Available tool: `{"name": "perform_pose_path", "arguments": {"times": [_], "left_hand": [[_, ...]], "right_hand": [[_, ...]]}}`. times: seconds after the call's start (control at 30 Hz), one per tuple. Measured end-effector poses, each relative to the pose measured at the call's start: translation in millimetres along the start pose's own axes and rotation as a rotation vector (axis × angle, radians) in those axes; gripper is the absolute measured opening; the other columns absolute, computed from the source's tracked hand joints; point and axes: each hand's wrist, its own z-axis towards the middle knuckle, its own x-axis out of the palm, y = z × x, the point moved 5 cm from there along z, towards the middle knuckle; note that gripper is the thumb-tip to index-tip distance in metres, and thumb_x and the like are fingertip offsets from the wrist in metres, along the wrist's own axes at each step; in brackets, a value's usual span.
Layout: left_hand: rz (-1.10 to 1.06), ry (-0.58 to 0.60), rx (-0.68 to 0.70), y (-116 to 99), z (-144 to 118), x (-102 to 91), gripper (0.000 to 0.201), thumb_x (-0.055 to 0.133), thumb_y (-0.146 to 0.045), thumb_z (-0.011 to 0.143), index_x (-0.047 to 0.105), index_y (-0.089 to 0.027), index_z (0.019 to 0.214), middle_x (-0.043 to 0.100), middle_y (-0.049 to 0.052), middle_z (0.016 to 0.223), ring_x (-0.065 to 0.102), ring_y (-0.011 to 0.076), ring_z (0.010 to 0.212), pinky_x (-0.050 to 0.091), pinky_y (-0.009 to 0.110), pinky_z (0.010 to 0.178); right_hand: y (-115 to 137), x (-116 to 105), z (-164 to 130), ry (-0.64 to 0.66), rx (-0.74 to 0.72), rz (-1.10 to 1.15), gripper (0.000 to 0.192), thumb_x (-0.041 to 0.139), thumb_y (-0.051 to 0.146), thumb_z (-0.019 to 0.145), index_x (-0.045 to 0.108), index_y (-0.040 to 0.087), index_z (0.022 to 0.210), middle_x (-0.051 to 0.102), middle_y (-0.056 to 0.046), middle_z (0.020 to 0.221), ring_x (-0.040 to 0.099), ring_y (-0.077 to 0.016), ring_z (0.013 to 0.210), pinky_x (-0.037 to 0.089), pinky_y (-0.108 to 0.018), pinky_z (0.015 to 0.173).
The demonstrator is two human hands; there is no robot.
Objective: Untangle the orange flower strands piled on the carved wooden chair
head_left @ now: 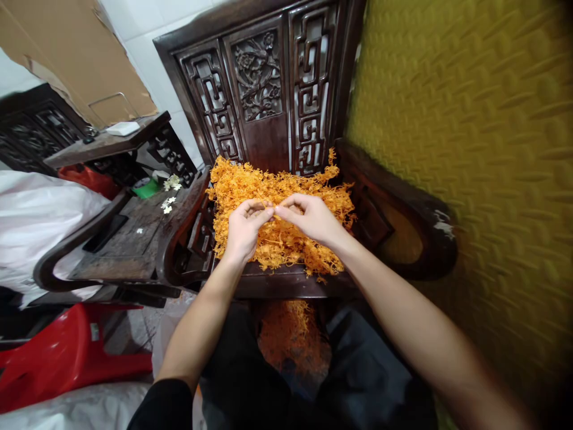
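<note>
A big heap of orange, curly, string-like pieces (286, 245) covers the seat of a dark carved wooden chair (264, 143). Over the middle of this heap my two hands meet, fingertips nearly touching. My left hand (246, 227) is closed in a pinch of thumb and forefinger. Opposite it, my right hand (311, 218) pinches in the same way. A thin orange piece seems to run between the fingertips, but it blends into the heap behind and its exact form is hard to make out.
To the left stands a wooden side table (129, 245) with a green tape roll (147, 188) and small pale pieces (172, 183). A red plastic stool (76, 340) and white sacks (40, 209) lie further left. A yellow textured surface (474, 149) rises at right. More orange pieces (290, 334) lie below the seat.
</note>
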Motion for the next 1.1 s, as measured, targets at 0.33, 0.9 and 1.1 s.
{"name": "perform_pose_path", "arguments": {"times": [0.33, 0.9, 1.1], "left_hand": [[0.121, -0.055, 0.057, -18.0, -6.1, 3.5, 0.028, 0.088, -0.016, 0.060, 0.060, -0.015, 0.064, 0.067, -0.001, 0.066, 0.064, 0.0113, 0.058, 0.050, 0.025, 0.060], [-0.044, -0.060, -0.064, -3.4, 0.2, -3.8, 0.035, 0.088, -0.021, 0.065, 0.056, -0.017, 0.077, 0.065, -0.002, 0.079, 0.065, 0.0081, 0.064, 0.048, 0.023, 0.064], [-0.014, -0.065, -0.042, 1.0, 4.7, -2.3, 0.036, 0.088, -0.025, 0.066, 0.055, -0.017, 0.077, 0.064, -0.002, 0.080, 0.065, 0.0086, 0.066, 0.049, 0.023, 0.064]], "right_hand": [[-6.9, -5.4, 5.2, -0.231, 0.026, 0.229, 0.033, 0.075, 0.036, 0.084, 0.049, 0.021, 0.071, 0.038, 0.007, 0.056, 0.032, -0.0076, 0.049, 0.024, -0.023, 0.047], [-37.9, 1.2, 8.3, -0.041, 0.436, 1.107, 0.027, 0.053, 0.010, 0.052, 0.052, 0.017, 0.078, 0.054, -0.001, 0.071, 0.038, -0.0075, 0.052, 0.027, -0.015, 0.040], [-33.5, 15.9, 4.7, 0.074, 0.380, 0.625, 0.030, 0.052, 0.047, 0.088, 0.057, 0.021, 0.075, 0.021, 0.008, 0.054, 0.012, -0.0094, 0.045, 0.010, -0.026, 0.042]]}}
